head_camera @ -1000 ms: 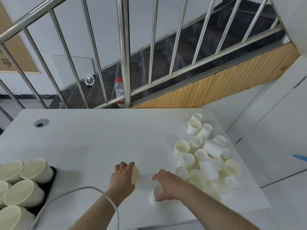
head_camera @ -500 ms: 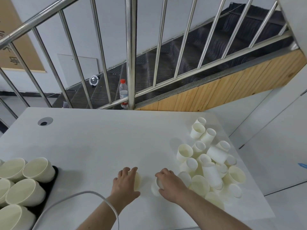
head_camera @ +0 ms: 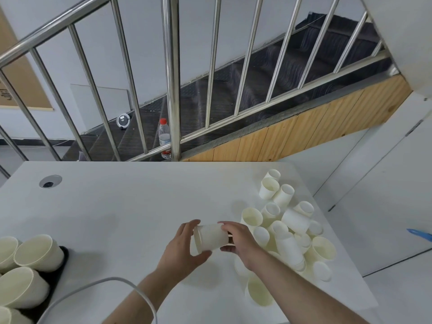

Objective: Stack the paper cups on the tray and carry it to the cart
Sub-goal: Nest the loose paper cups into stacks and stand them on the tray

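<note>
Open tabletop lying across the middle and far left
Loose cups point(head_camera: 287, 230) are crowding the right side, cup stacks point(head_camera: 35, 256) on the tray point(head_camera: 61, 265) are blocking the near left, and the railing point(head_camera: 171, 76) is closing off the far edge of the table point(head_camera: 131, 197)

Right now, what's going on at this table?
A person is sorting paper cups at a white table. Both hands hold one cup sideways above the tabletop: the left hand grips its rim end, the right hand its base end. A loose pile of cups lies to the right, some upright and some tipped over. At the left edge, a dark tray already carries several cups. No cart is in view.
</note>
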